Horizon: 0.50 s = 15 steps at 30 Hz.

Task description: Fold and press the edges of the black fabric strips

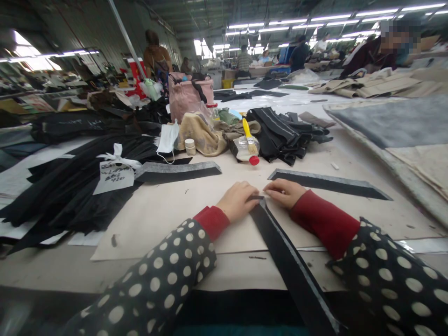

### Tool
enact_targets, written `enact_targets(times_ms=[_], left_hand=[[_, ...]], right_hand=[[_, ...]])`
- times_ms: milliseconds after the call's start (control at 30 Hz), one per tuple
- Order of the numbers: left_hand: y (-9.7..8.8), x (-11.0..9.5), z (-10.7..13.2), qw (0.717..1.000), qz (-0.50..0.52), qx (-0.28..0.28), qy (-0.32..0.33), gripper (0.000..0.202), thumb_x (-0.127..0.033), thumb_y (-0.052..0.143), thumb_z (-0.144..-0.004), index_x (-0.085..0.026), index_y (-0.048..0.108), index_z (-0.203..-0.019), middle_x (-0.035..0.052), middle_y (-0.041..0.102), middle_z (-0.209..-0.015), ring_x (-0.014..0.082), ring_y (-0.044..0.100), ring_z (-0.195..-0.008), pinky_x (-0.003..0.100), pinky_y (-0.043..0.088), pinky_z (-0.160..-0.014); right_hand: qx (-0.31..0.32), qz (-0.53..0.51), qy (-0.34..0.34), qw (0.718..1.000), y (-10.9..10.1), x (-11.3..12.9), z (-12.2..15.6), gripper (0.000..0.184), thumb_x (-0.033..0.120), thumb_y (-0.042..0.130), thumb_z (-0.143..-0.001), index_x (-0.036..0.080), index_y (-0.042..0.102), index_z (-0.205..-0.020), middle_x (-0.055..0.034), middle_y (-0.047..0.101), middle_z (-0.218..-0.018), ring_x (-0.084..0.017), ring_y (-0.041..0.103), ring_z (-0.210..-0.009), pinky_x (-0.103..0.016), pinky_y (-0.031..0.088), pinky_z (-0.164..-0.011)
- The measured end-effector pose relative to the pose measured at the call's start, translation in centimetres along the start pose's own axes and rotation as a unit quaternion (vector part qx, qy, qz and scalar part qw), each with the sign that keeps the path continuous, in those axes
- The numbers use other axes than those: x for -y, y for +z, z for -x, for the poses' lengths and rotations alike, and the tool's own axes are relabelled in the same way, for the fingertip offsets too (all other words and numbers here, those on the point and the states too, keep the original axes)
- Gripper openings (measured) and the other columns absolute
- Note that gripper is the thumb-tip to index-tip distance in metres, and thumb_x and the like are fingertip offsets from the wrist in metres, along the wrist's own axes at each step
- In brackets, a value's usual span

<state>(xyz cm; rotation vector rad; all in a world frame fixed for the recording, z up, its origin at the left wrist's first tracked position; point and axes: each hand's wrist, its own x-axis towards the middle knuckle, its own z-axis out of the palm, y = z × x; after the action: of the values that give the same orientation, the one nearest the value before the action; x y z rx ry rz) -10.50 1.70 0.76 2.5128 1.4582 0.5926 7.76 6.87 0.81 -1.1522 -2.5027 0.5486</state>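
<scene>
A long black fabric strip (283,252) with a grey edge runs from the middle of the table toward me and hangs over the front edge. At its far end, my left hand (238,199) is closed on the strip's corner, fingers bent. Just to the right, my right hand (285,192) has its fingers curled together by the same end; whether they grip the fabric is hidden. Two similar strips lie flat beyond my hands, a left strip (182,172) and a right strip (329,183), both black with a grey band.
A black fabric pile (80,186) with a handwritten tag (114,177) lies at left. Behind stand a small jar (190,147), a brush (248,133), a red-capped bottle (245,149), a face mask (168,136) and a pink bag (189,95). More black pieces (276,130) are heaped there. Other people work farther back.
</scene>
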Motion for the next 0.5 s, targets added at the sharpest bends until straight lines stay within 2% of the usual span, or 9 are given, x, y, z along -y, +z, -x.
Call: enact_targets(times_ms=[133,333,400,500], left_hand=[[0.14,0.15,0.07,1.000,0.014,-0.003,-0.001,0.021,-0.027,0.050,-0.079,-0.019,0.060,-0.096,0.0051,0.055,-0.091,0.0169,0.049,-0.087,0.030,0.039,-0.081],[0.00,0.31,-0.17,0.998,0.057,-0.008,0.005,0.020,-0.021,0.045,-0.081,-0.018,0.063,-0.089,0.0034,0.059,-0.086,0.0150,0.051,-0.084,0.028,0.038,-0.080],[-0.11,0.26,-0.19,0.997,0.083,-0.007,-0.004,0.018,-0.021,0.045,-0.081,-0.018,0.062,-0.085,0.0022,0.060,-0.083,0.0143,0.052,-0.081,0.027,0.039,-0.079],[-0.35,0.03,-0.16,0.990,0.137,-0.012,-0.015,0.017,-0.021,0.043,-0.081,-0.017,0.059,-0.083,0.0012,0.060,-0.081,0.0133,0.052,-0.079,0.025,0.041,-0.075]], right_hand=[[0.049,-0.032,0.003,0.998,-0.02,0.43,0.38,0.023,0.036,0.050,-0.070,0.016,0.061,-0.070,-0.0011,0.056,-0.062,-0.011,0.047,-0.055,-0.023,0.036,-0.051],[0.067,-0.145,0.026,0.987,0.09,0.58,0.43,0.023,0.038,0.053,-0.067,0.016,0.058,-0.070,-0.0002,0.054,-0.061,-0.010,0.046,-0.054,-0.023,0.037,-0.051],[0.097,-0.221,0.057,0.969,-0.18,0.62,0.32,0.027,0.042,0.054,-0.066,0.015,0.057,-0.070,-0.0003,0.054,-0.061,-0.009,0.048,-0.055,-0.022,0.038,-0.051],[0.148,-0.340,0.156,0.915,-0.59,0.81,0.21,0.038,0.052,0.057,-0.063,0.015,0.055,-0.072,0.0007,0.055,-0.057,-0.008,0.047,-0.047,-0.021,0.036,-0.043]])
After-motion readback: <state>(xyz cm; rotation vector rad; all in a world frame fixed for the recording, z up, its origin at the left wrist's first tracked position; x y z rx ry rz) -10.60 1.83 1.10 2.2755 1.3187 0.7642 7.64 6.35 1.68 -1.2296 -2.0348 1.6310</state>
